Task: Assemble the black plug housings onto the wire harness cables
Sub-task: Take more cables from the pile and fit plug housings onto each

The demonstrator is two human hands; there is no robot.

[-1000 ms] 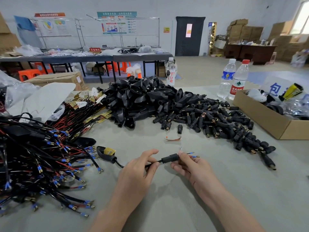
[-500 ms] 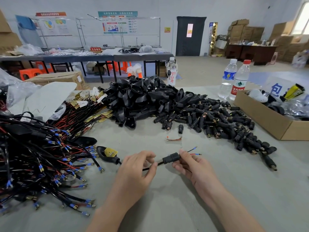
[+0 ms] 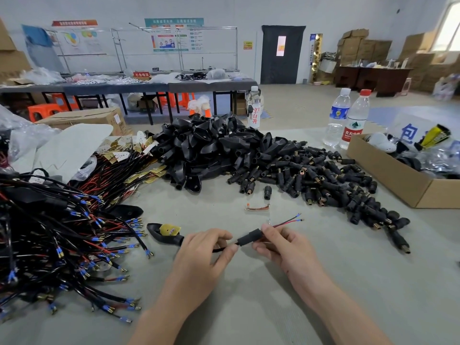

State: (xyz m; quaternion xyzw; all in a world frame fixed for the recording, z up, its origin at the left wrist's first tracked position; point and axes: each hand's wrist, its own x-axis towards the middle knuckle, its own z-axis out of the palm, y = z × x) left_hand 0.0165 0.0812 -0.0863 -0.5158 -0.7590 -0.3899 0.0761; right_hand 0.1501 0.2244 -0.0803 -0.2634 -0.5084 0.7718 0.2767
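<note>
Fingers (image 3: 219, 236) of my left hand (image 3: 199, 255) pinch the cable (image 3: 220, 250); my right hand (image 3: 283, 247) pinches the plug housing (image 3: 249, 237). Red and black leads (image 3: 286, 222) now poke farther out at center frame, so the housing is sliding on.

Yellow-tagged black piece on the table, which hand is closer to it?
Left. The left hand lies just right of the piece, pinching the cable. The right hand is farther right, gripping the plug housing.
</note>
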